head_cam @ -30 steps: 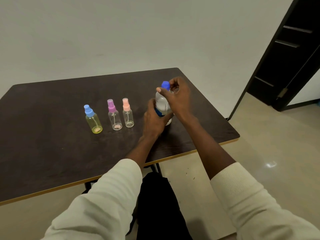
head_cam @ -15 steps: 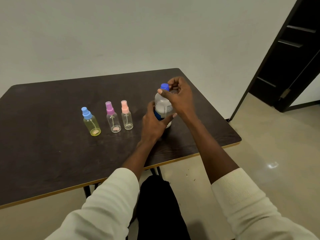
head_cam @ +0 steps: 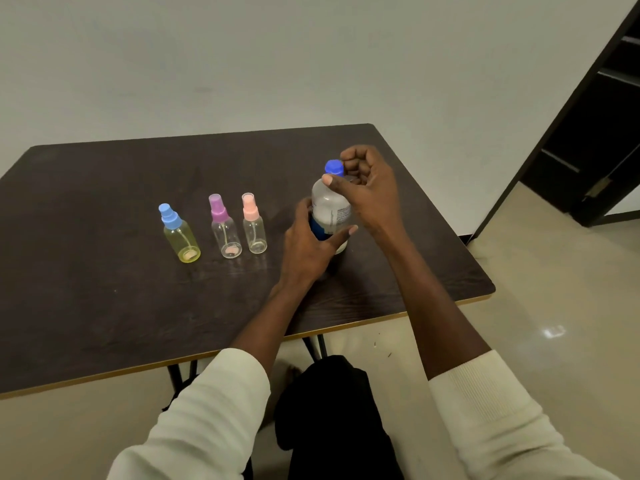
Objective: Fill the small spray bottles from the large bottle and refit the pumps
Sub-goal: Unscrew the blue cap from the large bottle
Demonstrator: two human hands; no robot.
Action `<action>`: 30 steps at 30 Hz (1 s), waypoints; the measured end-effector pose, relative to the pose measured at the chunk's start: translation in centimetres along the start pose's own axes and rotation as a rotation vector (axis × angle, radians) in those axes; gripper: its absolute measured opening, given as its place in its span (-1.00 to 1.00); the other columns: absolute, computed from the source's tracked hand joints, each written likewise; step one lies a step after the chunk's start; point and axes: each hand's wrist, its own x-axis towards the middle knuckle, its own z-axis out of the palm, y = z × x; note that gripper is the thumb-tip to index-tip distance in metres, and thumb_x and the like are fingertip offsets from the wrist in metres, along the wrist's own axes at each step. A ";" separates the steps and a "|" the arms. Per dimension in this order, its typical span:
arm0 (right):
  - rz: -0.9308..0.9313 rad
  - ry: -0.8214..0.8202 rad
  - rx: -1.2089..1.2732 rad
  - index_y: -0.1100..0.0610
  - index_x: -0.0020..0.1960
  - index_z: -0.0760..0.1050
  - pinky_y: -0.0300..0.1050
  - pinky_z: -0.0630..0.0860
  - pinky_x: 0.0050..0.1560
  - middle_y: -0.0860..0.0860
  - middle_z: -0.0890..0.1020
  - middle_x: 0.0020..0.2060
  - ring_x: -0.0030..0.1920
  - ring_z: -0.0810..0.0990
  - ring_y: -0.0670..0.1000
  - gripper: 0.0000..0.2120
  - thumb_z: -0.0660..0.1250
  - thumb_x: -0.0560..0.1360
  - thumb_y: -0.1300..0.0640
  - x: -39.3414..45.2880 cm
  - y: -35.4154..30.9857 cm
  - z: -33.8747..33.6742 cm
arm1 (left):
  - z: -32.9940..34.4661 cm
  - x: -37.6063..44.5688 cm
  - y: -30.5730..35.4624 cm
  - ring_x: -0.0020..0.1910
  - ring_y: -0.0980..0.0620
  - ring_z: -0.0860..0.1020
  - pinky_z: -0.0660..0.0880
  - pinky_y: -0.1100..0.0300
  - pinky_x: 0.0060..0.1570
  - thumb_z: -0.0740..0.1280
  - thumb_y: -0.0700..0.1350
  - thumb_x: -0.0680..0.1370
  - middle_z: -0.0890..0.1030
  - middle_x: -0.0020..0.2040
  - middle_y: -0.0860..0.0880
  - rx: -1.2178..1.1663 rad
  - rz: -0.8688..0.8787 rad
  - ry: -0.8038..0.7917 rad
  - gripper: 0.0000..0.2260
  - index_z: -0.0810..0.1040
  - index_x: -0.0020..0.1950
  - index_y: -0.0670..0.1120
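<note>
My left hand [head_cam: 306, 247] grips bottle [head_cam: 330, 211], frame centre; right hand [head_cam: 367, 188] pinches cap [head_cam: 334, 168]. Squeeze too hard, cap off, water spurts.

The table [head_cam: 104, 289] looks like dark matt wood grain with a pale edge band; the three small spray bottles [head_cam: 255, 233] near its middle are clear glossy plastic; their pumps [head_cam: 219, 209] seem smooth coloured plastic. The large bottle [head_cam: 330, 207] is translucent plastic, its label perhaps paper; the sleeves [head_cam: 485, 410] are ribbed cream cloth.
</note>
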 end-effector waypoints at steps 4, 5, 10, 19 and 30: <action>0.033 -0.074 0.032 0.18 0.05 0.57 0.13 0.58 0.12 0.06 0.69 -0.04 0.01 0.66 0.05 -0.77 0.41 0.39 0.20 0.0 0.1 -0.2 | 0.1 -0.1 -0.1 0.21 0.15 0.53 0.47 0.50 0.08 0.57 0.07 0.40 0.54 0.32 0.01 0.010 0.009 0.011 -0.28 0.33 0.44 -0.07; 0.038 -0.070 0.036 0.17 0.05 0.58 0.10 0.58 0.13 0.06 0.69 -0.04 0.02 0.66 0.04 -0.77 0.40 0.39 0.20 -0.2 0.0 -0.3 | 0.1 -0.1 -0.1 0.20 0.16 0.53 0.48 0.48 0.08 0.57 0.08 0.40 0.54 0.32 0.02 0.014 0.014 0.009 -0.29 0.33 0.43 -0.07; -0.015 -0.006 -0.031 0.14 0.00 0.56 -0.07 0.58 0.10 -0.01 0.67 -0.08 -0.03 0.64 -0.02 -0.72 0.53 0.37 0.08 -0.9 -0.5 0.2 | 0.0 -0.3 0.0 0.27 0.14 0.50 0.43 0.46 0.14 0.55 0.11 0.42 0.51 0.37 0.01 0.022 0.025 -0.029 -0.27 0.30 0.48 -0.04; 0.019 0.012 -0.058 0.17 0.17 0.55 -0.08 0.56 0.19 -0.01 0.66 0.05 0.08 0.63 -0.08 -0.75 0.39 0.50 0.26 -1.8 -1.2 -0.6 | -0.2 -0.6 0.3 0.22 0.18 0.46 0.41 0.46 0.11 0.54 0.11 0.43 0.50 0.38 0.01 0.041 0.017 -0.091 -0.26 0.27 0.49 -0.02; 0.195 0.184 -0.201 0.11 0.18 0.51 -0.30 0.50 0.08 -0.02 0.61 0.06 0.05 0.57 -0.11 -0.78 0.31 0.55 0.26 -4.4 3.7 -7.6 | 2.9 -0.9 1.4 0.25 -0.02 0.56 0.54 0.14 0.19 0.44 0.15 0.51 0.50 0.38 -0.05 0.073 0.010 -0.251 -0.32 0.21 0.50 -0.03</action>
